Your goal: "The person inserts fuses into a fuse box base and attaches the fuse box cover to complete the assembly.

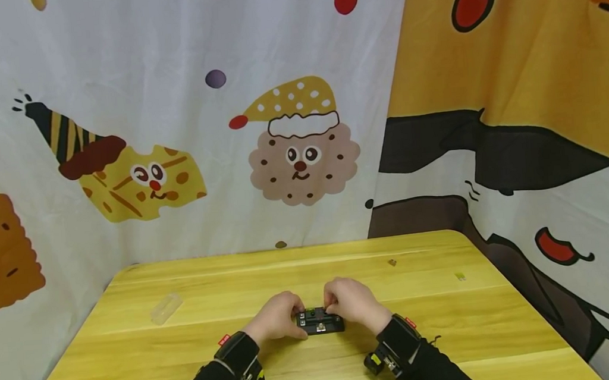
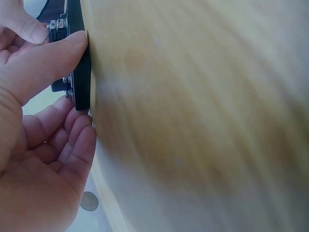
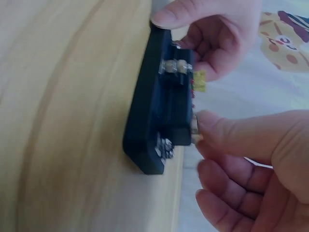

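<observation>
A black rectangular block (image 1: 320, 323) with metal screw terminals lies on the wooden table in front of me. My left hand (image 1: 279, 317) grips its left end, the thumb on the near edge and the fingers behind. A yellow tab (image 3: 199, 81) sticks out of the block's upper face beside the left fingers. My right hand (image 1: 353, 300) is at the far right of the block, where thumb and index finger pinch a small pale piece (image 3: 194, 126) on its upper face. The other right fingers are curled, and the pinching fingertips partly hide that piece.
Left on the table (image 1: 217, 376) lies a clear plastic case (image 1: 166, 308). A small brown scrap (image 1: 392, 262) is toward the back right, with a small yellow-green piece (image 1: 460, 277) farther right. Behind the table hangs a printed cloth (image 1: 165, 58).
</observation>
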`<state>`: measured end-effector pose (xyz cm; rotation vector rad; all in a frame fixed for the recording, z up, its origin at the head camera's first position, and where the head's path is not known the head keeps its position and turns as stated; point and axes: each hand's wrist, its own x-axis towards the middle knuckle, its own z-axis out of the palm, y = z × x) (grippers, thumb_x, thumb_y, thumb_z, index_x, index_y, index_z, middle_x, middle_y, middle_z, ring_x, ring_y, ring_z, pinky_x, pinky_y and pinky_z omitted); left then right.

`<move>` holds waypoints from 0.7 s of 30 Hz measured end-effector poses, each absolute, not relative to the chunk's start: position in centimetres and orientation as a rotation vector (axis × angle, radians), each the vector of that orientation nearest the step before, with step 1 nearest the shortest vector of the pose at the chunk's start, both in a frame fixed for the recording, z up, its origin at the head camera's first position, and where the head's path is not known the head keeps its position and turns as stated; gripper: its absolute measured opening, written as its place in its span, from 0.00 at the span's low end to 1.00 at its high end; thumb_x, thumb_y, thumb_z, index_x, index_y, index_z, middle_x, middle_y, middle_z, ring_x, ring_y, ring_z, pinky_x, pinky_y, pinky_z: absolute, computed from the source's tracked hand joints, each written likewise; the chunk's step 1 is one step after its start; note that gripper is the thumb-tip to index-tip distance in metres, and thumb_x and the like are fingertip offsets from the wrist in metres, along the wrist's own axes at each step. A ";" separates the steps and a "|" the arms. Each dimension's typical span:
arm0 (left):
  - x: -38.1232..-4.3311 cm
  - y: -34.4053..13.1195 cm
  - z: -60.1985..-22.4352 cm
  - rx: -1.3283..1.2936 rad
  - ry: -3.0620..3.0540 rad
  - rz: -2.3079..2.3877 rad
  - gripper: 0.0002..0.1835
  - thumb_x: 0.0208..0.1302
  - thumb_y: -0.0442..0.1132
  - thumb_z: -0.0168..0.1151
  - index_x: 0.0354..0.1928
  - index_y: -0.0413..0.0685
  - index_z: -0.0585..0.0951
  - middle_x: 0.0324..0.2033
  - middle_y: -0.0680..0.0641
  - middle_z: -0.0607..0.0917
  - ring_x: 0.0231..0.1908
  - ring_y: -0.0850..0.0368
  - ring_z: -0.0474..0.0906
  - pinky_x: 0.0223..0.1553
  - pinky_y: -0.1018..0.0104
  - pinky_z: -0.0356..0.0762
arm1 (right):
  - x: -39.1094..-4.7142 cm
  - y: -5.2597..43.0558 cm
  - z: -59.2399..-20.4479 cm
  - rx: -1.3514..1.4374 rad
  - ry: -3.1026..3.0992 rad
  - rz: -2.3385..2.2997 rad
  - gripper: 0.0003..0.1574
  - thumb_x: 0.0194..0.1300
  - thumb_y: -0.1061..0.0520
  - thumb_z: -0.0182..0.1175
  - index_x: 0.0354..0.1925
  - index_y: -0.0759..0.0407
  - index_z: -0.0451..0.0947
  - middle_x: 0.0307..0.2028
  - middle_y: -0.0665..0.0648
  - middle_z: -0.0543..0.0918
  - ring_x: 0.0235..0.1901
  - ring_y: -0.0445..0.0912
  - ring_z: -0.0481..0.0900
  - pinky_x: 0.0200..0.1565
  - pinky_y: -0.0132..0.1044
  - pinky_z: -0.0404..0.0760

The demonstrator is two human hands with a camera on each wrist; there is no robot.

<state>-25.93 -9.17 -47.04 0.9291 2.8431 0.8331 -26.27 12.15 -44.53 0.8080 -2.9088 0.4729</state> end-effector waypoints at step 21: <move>-25.4 -9.3 -46.6 0.929 2.820 0.869 0.23 0.36 0.44 0.78 0.36 0.43 0.79 0.31 0.51 0.76 0.31 0.61 0.68 0.36 0.66 0.71 | -29.3 18.2 -44.1 0.493 -2.910 0.473 0.09 0.55 0.53 0.66 0.37 0.52 0.84 0.31 0.47 0.81 0.30 0.42 0.77 0.34 0.39 0.75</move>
